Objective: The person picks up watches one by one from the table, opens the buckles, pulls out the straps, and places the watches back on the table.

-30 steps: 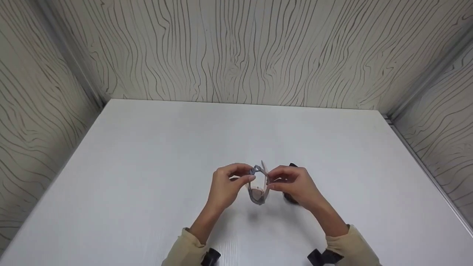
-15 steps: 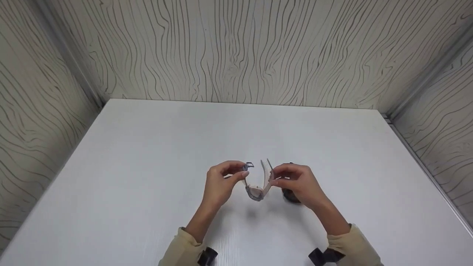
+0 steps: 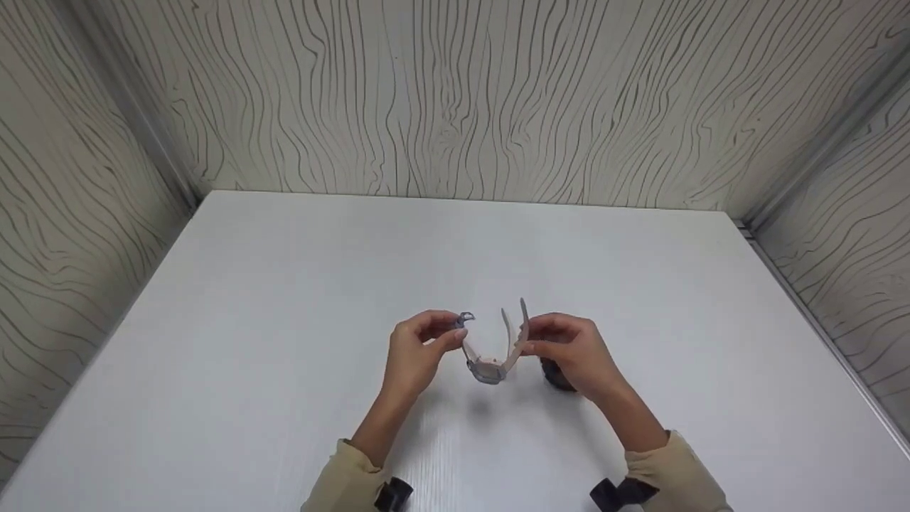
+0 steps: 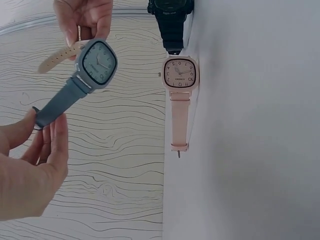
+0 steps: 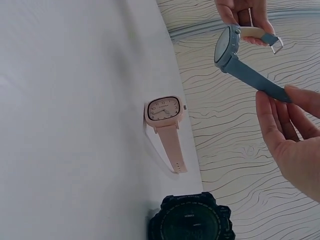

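In the head view a blue wristwatch (image 3: 487, 373) hangs above the table between both hands, its strap unfastened into a U. My left hand (image 3: 418, 351) pinches the strap end with the metal buckle (image 5: 277, 45). Between thumb and fingers, my right hand (image 3: 569, 350) holds the other strap end. In the left wrist view the watch's square dial (image 4: 99, 62) is turned to the camera, and the strap's pale inner side with holes shows near the right hand. Beyond it is a pink wristwatch (image 4: 180, 73) on the table, partly hidden in the head view.
A black wristwatch (image 3: 557, 375) lies on the white table (image 3: 284, 320), partly covered by the right hand. Wood-patterned panels (image 3: 448, 99) rise at the back and both sides. Black wrist mounts (image 3: 393, 493) sit at the sleeves.
The blue watch's strap ends, close together one second ago, have spread apart. My left hand has moved left with the buckle end; the right hand has shifted only a little.
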A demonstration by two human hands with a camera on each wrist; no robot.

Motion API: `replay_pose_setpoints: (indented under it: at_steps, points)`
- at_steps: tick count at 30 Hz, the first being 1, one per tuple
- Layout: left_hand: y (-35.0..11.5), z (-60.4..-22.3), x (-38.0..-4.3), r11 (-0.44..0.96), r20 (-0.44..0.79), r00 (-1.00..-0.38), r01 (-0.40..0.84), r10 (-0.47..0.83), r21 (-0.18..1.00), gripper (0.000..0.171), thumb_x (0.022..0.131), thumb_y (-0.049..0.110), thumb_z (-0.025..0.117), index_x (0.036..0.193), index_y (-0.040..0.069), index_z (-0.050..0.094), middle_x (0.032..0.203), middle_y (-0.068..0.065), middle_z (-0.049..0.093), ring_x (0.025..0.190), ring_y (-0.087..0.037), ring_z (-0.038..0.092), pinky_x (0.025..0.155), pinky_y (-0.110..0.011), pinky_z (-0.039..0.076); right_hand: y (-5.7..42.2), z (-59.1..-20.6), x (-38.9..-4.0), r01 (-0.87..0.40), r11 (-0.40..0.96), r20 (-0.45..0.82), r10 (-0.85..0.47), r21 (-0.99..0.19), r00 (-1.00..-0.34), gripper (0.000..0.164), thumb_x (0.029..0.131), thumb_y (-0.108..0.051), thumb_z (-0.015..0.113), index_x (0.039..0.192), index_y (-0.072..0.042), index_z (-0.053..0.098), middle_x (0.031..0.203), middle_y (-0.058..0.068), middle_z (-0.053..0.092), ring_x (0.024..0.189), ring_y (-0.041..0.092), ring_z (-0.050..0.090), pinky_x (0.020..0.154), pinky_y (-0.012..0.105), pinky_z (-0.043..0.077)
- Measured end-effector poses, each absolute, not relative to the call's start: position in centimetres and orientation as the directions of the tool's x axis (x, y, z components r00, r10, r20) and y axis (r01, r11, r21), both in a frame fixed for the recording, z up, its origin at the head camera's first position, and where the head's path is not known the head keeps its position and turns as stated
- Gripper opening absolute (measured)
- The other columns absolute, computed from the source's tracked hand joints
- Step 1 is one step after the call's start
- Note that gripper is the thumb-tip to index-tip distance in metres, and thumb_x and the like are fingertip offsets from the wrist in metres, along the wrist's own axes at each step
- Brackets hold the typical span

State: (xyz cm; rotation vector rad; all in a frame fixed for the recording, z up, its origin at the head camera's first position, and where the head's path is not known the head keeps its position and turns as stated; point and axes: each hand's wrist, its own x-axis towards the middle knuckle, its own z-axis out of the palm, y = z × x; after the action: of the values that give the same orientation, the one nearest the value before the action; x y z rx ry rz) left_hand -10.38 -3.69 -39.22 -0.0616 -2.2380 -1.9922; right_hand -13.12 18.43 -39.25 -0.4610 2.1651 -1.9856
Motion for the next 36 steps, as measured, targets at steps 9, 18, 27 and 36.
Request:
replay_pose_setpoints:
  at_steps: [9, 18, 27, 36]
  points:
    - [-4.4, -39.9, -10.4, 0.082, 0.08, -0.995, 0.076, -0.051, 0.994, 0.021, 0.082, 0.005, 0.067, 0.1, -0.005, 0.061, 0.09, -0.01, 0.062, 0.085, -0.021, 0.062, 0.072, -0.024, 0.052, 17.5, -40.6, -13.4, -0.048, 0.026, 0.037, -0.329, -0.999, -0.943, 0.029, 0.075, 0.004, 0.07, 0.099, 0.015, 0.058, 0.095, 0.024, 0.059, 0.084, 0.027, 0.064, 0.076, 0.038, 0.052]
    - [-5.6, -41.3, -10.9, 0.054, 0.027, -0.998, 0.024, -0.054, 0.998, 0.022, 0.084, 0.004, 0.064, 0.102, -0.008, 0.059, 0.09, -0.012, 0.06, 0.085, -0.025, 0.063, 0.072, -0.025, 0.052, 16.5, -42.0, -13.7, -0.02, 0.009, 0.016, -0.342, -1.0, -0.94, 0.028, 0.075, 0.006, 0.069, 0.099, 0.014, 0.058, 0.093, 0.02, 0.06, 0.085, 0.023, 0.063, 0.076, 0.035, 0.052]
    - [-6.4, -42.0, -11.2, 0.1, -0.041, -0.994, -0.052, -0.104, 0.994, 0.02, 0.084, 0.001, 0.063, 0.101, -0.007, 0.058, 0.088, -0.012, 0.061, 0.084, -0.026, 0.064, 0.072, -0.026, 0.052, 15.1, -42.7, -14.1, 0.003, 0.06, -0.021, -0.305, -0.998, -0.952, 0.031, 0.073, 0.006, 0.068, 0.1, 0.017, 0.056, 0.091, 0.012, 0.063, 0.086, 0.019, 0.06, 0.074, 0.027, 0.051]
    - [-7.3, -42.5, -11.7, 0.112, -0.086, -0.986, -0.102, -0.144, 0.988, 0.018, 0.084, 0.001, 0.062, 0.1, -0.006, 0.059, 0.089, -0.013, 0.061, 0.08, -0.022, 0.063, 0.07, -0.027, 0.053, 13.7, -43.0, -14.5, 0.037, -0.011, -0.032, -0.328, -0.999, -0.944, 0.032, 0.075, 0.01, 0.066, 0.102, 0.021, 0.052, 0.088, 0.012, 0.061, 0.08, 0.02, 0.062, 0.075, 0.036, 0.052]
